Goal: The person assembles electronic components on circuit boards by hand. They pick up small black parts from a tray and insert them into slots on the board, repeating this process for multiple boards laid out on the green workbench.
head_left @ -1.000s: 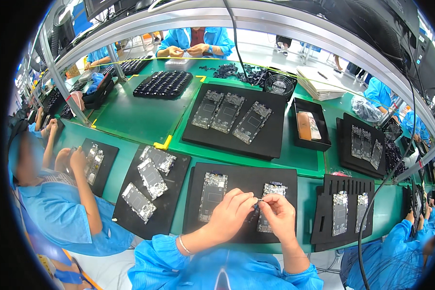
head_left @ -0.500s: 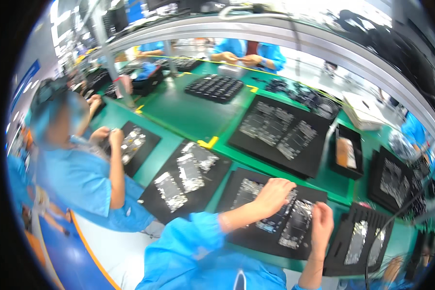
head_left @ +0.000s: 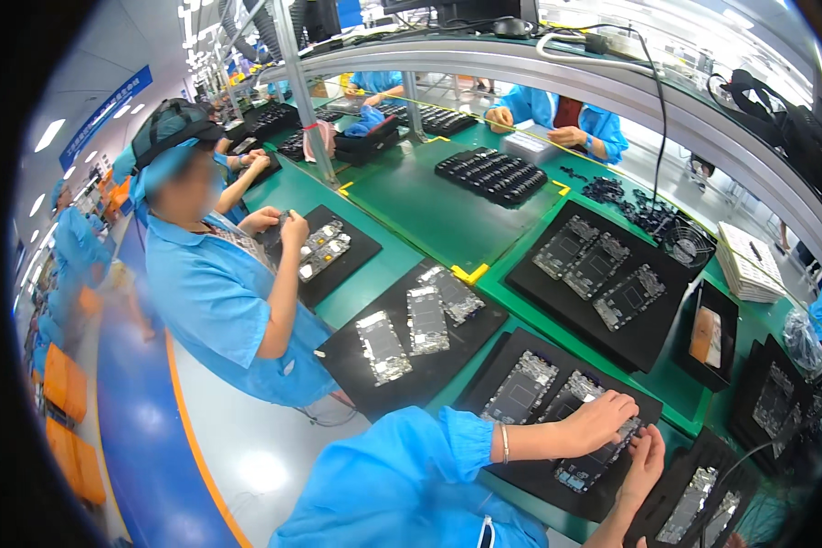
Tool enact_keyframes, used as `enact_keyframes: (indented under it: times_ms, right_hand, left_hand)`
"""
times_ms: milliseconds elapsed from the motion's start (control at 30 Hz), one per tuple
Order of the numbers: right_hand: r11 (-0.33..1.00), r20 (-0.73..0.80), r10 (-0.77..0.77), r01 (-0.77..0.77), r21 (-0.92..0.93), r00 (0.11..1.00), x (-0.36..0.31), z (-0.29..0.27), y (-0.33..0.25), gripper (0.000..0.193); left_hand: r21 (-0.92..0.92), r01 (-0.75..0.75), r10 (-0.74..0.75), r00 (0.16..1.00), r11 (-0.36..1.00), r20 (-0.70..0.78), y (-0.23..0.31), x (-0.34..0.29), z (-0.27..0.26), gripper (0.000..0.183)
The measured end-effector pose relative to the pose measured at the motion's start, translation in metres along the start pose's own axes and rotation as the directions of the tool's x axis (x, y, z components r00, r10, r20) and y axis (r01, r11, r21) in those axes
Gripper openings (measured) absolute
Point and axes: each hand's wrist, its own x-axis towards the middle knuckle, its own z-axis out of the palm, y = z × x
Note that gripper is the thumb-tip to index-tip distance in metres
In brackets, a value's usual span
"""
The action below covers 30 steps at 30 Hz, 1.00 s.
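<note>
Several dark circuit boards lie on a black foam pad [head_left: 484,395] in front of me, among them one at its left [head_left: 521,388] and one in its middle [head_left: 568,395]. Over the upper end of the rightmost circuit board [head_left: 586,466], which has a blue patch at its lower end, my left hand [head_left: 601,424] bends with its fingers pinched together. Close beside it, at that board's right edge, my right hand [head_left: 645,461] is closed too, thumb against fingertips. Whatever sits between the fingers of either hand is too small and covered to make out.
To the left, a co-worker in blue [head_left: 219,283] handles a small part above another black pad. A pad with three boards [head_left: 630,297] lies beyond mine, near a black bin [head_left: 709,336]. A metal rail [head_left: 612,80] crosses overhead, with a cable [head_left: 663,119] hanging down.
The view has swung left, so the bench appears further right. My hands have drawn together at the rightmost board's upper end; before, they were apart, with my left hand above the pad.
</note>
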Motion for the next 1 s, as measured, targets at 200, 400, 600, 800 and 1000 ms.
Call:
enact_keyframes:
  times_ms: [200,400,600,800,1000]
  right_hand:
    - [0.982,0.057,-0.186,0.183,0.043,0.981,-0.004,0.013,-0.007,0.016]
    - [0.994,0.109,-0.009,-0.003,0.107,0.994,-0.031,0.01,-0.049,0.016]
    - [1.0,0.088,-0.005,0.003,0.029,0.996,-0.033,0.021,-0.065,0.011]
    - [0.997,0.08,-0.028,0.022,0.07,0.996,-0.035,0.022,-0.057,0.014]
    - [0.994,0.086,0.008,-0.017,0.107,0.996,-0.036,0.017,-0.054,0.013]
  left_hand:
    - [0.212,-0.224,0.249,0.964,0.951,-0.098,0.009,-0.021,-0.011,0.045]
    - [0.12,-0.238,0.257,0.95,0.964,-0.176,0.021,-0.033,-0.008,0.039]
    - [0.177,-0.169,0.205,0.956,0.97,-0.212,0.021,-0.038,-0.017,0.044]
    - [0.187,-0.215,0.258,0.935,0.958,-0.245,0.024,-0.039,-0.019,0.049]
    - [0.178,-0.248,0.289,0.922,0.952,-0.259,0.026,-0.041,-0.017,0.049]
